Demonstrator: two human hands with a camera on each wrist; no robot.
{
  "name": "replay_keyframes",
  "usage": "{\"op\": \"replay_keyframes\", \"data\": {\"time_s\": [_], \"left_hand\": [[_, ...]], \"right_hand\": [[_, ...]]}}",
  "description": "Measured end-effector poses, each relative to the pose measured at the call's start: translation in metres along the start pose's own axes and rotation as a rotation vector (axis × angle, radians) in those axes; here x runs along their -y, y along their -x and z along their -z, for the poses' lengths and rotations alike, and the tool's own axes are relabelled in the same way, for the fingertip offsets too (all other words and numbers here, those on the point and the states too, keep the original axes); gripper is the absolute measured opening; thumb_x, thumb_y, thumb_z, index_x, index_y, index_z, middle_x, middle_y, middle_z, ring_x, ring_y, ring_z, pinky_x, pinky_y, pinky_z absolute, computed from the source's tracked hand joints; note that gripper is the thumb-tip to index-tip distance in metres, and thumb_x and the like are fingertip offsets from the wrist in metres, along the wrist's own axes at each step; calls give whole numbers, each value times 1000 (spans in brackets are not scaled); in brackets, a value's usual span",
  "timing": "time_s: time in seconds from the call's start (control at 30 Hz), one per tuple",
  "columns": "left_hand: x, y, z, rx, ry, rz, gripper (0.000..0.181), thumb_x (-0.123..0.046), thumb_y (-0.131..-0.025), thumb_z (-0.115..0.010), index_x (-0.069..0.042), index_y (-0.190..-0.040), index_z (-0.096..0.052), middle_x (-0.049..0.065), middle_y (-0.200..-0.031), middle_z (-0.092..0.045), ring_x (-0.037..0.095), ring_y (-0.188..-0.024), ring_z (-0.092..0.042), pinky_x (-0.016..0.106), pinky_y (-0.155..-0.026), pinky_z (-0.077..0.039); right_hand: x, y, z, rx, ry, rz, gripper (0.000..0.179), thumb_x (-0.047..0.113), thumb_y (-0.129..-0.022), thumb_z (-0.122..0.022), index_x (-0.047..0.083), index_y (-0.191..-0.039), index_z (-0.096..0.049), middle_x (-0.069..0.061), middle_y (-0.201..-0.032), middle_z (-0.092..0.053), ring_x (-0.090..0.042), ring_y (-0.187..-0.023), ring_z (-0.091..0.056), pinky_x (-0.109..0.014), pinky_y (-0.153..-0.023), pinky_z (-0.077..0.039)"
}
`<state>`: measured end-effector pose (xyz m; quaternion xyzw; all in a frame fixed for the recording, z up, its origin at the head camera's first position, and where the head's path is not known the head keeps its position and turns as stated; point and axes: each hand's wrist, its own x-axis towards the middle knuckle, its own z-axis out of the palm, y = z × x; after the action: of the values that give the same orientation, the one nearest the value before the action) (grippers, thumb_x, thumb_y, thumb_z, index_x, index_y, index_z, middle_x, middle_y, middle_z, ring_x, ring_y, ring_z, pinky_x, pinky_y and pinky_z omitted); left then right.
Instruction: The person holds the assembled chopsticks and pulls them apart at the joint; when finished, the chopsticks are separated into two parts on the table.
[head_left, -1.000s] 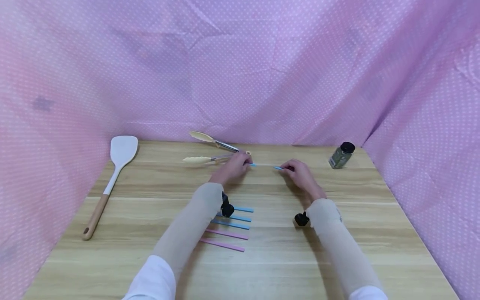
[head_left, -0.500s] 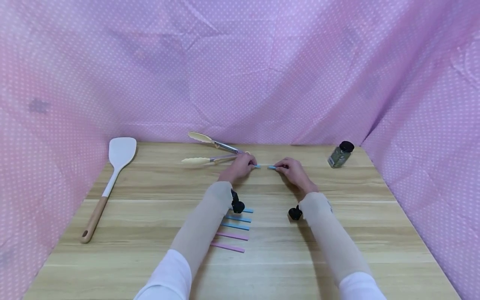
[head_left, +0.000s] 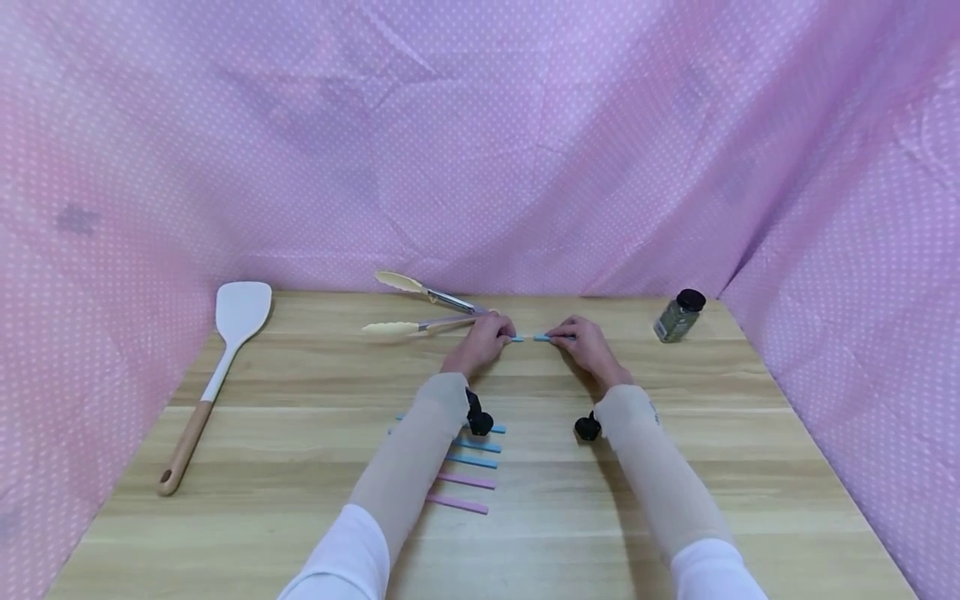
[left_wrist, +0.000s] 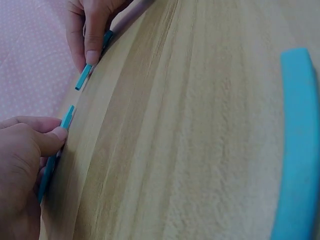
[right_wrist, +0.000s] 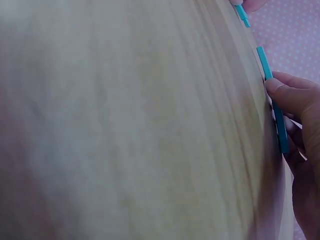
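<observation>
At the far middle of the table my left hand point(head_left: 482, 343) pinches a slim blue stick point(left_wrist: 48, 176) between thumb and fingers. The leading end of that stick narrows to a small tip. Across a short gap, my right hand point(head_left: 591, 348) pinches a second blue stick point(right_wrist: 280, 127) with a squared end. In both wrist views the two sticks point end to end, nearly in line and apart. Under and beside my left forearm lie several blue sticks point(head_left: 476, 460) and two pink sticks point(head_left: 463, 504), partly hidden by the sleeve.
Cream-tipped tongs point(head_left: 393, 329) lie spread behind my left hand, their joined end partly covered by it. A white spatula point(head_left: 243, 310) with a wooden handle lies at the left. A black-lidded jar point(head_left: 678, 317) stands at the back right. Pink dotted cloth point(head_left: 480, 150) hangs behind the table.
Both hands have come closer together, narrowing the gap between the two held blue sticks. Most of that movement came in the first half second.
</observation>
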<state>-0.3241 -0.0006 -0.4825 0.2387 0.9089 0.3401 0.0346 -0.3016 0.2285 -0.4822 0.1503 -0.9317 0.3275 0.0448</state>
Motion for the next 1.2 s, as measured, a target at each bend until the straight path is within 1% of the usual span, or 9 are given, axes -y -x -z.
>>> {"op": "replay_keyframes", "data": {"time_s": [0.2, 0.33, 0.43, 0.6, 0.7, 0.77, 0.87, 1.0, 1.2], "left_hand": [[3, 8, 1, -18, -9, 17, 8, -8, -92, -61, -9, -94, -68, 4, -94, -56, 16, -88, -51, 27, -81, -45], [3, 12, 2, -4, -7, 30, 9, -7, -93, -59, -9, -96, -67, 4, -98, -56, 17, -92, -50, 29, -84, -45], [2, 14, 2, 5, -44, 37, 9, -10, -94, -58, -10, -99, -66, 3, -102, -55, 18, -98, -50, 32, -89, -43], [-3, 24, 7, -13, -112, 12, 17, -20, -95, -59, -13, -111, -62, 1, -111, -55, 19, -109, -48, 39, -102, -34], [-11, 32, 13, -31, -128, -39, 21, -23, -94, -61, -13, -112, -62, 1, -111, -56, 19, -109, -49, 37, -101, -37], [-17, 37, 18, -39, -120, -74, 21, -23, -93, -63, -12, -110, -64, 1, -108, -57, 18, -105, -51, 34, -96, -41], [-25, 47, 26, -37, -67, -109, 20, -22, -91, -65, -9, -108, -65, 2, -105, -59, 18, -101, -54, 31, -90, -46], [-31, 65, 40, -7, 6, -104, 24, -21, -91, -65, -6, -109, -65, 3, -106, -60, 18, -101, -55, 33, -90, -47], [-25, 95, 55, 56, 25, -68, 24, -24, -91, -66, -6, -108, -65, 2, -103, -61, 15, -96, -56, 32, -87, -49]], "right_hand": [[1, -1, -8, 11, -6, 24, 17, 13, -89, -67, 8, -104, -74, -13, -103, -62, -29, -94, -58, -40, -81, -50], [3, -1, -10, 10, -25, 24, 16, 12, -89, -67, 8, -103, -75, -12, -100, -62, -27, -93, -58, -39, -79, -49], [5, 0, -10, 22, -23, 34, 17, 13, -89, -67, 8, -104, -74, -11, -100, -62, -26, -93, -58, -39, -80, -49], [9, 6, -5, 12, 49, 96, 24, 16, -89, -68, 7, -111, -70, -13, -110, -63, -32, -105, -56, -47, -95, -42], [15, 12, -1, -14, 78, 120, 24, 15, -88, -68, 8, -111, -68, -14, -115, -62, -34, -113, -52, -50, -101, -36], [22, 16, 1, -22, 58, 136, 23, 11, -88, -68, 7, -110, -68, -14, -115, -61, -34, -112, -52, -50, -100, -38], [33, 23, 3, -20, 16, 181, 22, 5, -87, -68, 4, -109, -68, -14, -112, -62, -34, -108, -54, -49, -96, -44], [48, 34, 3, 5, -31, 229, 23, 5, -88, -66, 4, -111, -67, -11, -111, -61, -30, -103, -57, -45, -88, -52], [70, 54, -4, 22, -41, 339, 23, 7, -88, -68, 3, -110, -67, -8, -107, -65, -23, -95, -62, -38, -81, -55]]}}
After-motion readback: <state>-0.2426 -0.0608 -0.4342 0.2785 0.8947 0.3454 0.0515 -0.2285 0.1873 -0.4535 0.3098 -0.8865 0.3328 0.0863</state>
